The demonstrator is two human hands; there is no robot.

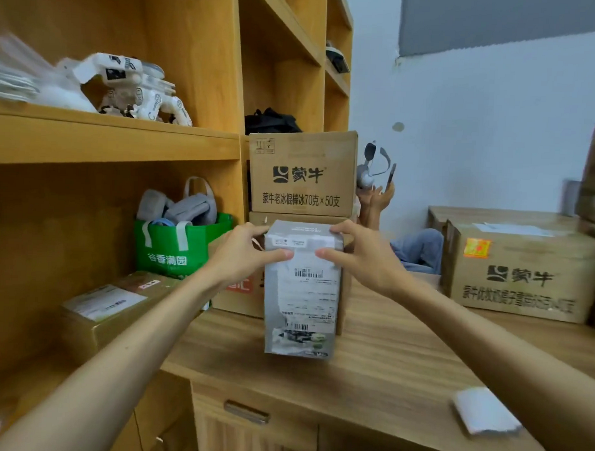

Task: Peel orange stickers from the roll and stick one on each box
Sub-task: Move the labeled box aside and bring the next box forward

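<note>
Upright grey box point(302, 293), white shipping label, barcodes

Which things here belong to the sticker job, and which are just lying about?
Job: grey box, gripped at its top by left hand and right hand; right cardboard box, already bearing an orange sticker; stacked cardboard box.
Lying about: green bag; white toy robot; white packet.

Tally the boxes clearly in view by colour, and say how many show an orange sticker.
Grey box, gripped by left hand and right hand: 1
Brown cartons: 4 (top carton, carton under it mostly hidden, right carton, shelf carton)
Total boxes: 5
Showing an orange sticker: 1, the right carton
</note>
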